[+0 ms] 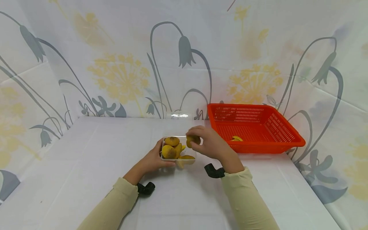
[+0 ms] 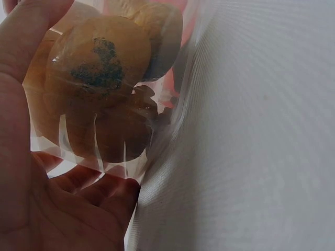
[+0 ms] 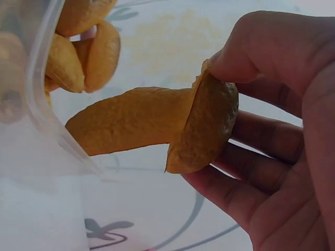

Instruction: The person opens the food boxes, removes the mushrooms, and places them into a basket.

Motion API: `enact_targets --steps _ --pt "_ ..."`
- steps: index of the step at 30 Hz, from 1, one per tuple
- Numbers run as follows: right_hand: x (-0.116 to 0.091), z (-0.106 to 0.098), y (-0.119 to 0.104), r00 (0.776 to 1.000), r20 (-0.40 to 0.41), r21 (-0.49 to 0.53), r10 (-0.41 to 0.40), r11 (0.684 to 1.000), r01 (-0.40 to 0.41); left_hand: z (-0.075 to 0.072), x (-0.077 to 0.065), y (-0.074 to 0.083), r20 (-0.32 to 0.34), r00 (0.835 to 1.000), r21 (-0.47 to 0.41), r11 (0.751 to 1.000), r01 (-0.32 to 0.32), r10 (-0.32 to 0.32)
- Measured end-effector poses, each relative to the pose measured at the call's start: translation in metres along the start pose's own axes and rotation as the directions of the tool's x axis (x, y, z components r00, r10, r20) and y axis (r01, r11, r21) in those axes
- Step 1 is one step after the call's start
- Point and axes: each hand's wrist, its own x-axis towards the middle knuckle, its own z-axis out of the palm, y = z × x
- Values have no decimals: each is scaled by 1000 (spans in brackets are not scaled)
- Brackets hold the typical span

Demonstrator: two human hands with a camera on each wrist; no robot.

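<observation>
My left hand [image 1: 152, 159] grips the left side of a clear plastic container [image 1: 176, 159] on the white table. Several yellow-brown mushrooms [image 1: 169, 152] lie heaped in it. In the left wrist view, a mushroom with a dark patch [image 2: 99, 55] shows through the clear wall, and the fingers curl around the outside. At the container's right side, my right hand [image 1: 211, 143] pinches one mushroom by its cap. The right wrist view shows that mushroom [image 3: 201, 130] sideways, its thick stem pointing towards the container and its tip overlapping the rim.
A red perforated plastic basket [image 1: 258, 147] stands at the back right, with a small yellow piece [image 1: 237, 138] inside. Behind the container is a shiny clear plastic panel [image 1: 179, 115]. Flower-printed cloth [image 1: 123, 73] hangs along the back and sides.
</observation>
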Motion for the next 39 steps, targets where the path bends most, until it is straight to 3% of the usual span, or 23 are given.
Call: enact_targets --steps 8,19,39 --pt "-4 -13 5 996 -89 6 -27 1000 28 0 0 0 3 1000 14 1000 2 -2" --pt "-10 -31 14 986 -165 12 21 1000 -20 0 0 -1 8 1000 25 1000 9 -10" --pt "-30 -58 39 941 -257 42 222 975 -218 -1 2 -2 17 999 12 1000 27 -28"
